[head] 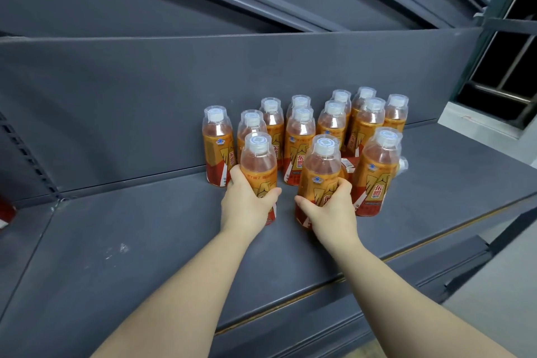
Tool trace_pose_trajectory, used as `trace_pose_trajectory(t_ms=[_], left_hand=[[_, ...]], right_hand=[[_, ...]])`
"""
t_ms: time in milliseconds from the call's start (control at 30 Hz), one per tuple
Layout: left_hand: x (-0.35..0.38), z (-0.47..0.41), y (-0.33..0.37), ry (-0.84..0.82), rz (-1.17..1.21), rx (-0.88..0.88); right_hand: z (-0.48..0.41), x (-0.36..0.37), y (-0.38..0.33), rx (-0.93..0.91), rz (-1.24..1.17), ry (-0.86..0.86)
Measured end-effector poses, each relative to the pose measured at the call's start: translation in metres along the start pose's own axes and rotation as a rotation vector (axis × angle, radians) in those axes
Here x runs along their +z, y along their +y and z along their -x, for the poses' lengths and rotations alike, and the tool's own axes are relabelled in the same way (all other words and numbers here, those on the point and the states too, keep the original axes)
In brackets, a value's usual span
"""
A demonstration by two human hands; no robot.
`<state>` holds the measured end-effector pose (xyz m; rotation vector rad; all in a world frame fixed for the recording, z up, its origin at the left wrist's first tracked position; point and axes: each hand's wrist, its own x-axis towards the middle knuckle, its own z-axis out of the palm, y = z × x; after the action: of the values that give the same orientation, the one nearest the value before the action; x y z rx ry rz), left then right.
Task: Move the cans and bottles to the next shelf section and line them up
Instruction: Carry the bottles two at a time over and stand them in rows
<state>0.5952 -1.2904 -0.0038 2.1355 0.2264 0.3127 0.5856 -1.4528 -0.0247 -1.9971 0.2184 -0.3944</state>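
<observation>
- Bottles of orange drink under clear overcaps [300, 136] stand bunched in loose rows against the back panel [174, 90] of the grey shelf [130, 256], right of centre. None has reached the neighbouring section, whose seam [59, 199] I see at far left.
- My left grip [247, 203] is wrapped round the lower label of the front-left bottle [258, 161], thumb on its right flank, fingers curled round the left.
- My right grip [331, 208] clasps the front-middle bottle [321, 167] in mirror fashion, also low on the body. Both bottles look upright. I cannot tell whether their bases rest on the shelf or are just off it.
- First risk, as I judge it: both holds sit low, so the tall, full bottles are top-heavy above my fingers. They could tip or slide out on a quick swing to the left.
- Second risk: the front-right bottle [374, 174] stands just beside my right knuckles, and the far-left bottle [218, 148] is close behind my left fingers. Pulling out at an angle could clip either one, and in a cluster this tight one knock may topple several.
- Third risk: what looks like a bottle lying on its side [403, 164] shows behind the front-right one. A nudge might set it rolling toward the shelf edge.
- With a bottle in each, I have no free grip to catch a faller.
</observation>
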Motion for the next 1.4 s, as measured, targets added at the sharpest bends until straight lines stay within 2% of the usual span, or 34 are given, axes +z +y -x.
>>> trace_pose_trajectory(t_ms=[900,1400], left_hand=[[0.000,-0.004,-0.006,0.001,-0.199,0.048],[-0.029,0.012,-0.001,-0.041,-0.101,0.065]], right_hand=[[-0.002,0.020,0.000,-0.005,0.110,0.045],[0.029,0.004,-0.025,0.040,0.137,0.044]])
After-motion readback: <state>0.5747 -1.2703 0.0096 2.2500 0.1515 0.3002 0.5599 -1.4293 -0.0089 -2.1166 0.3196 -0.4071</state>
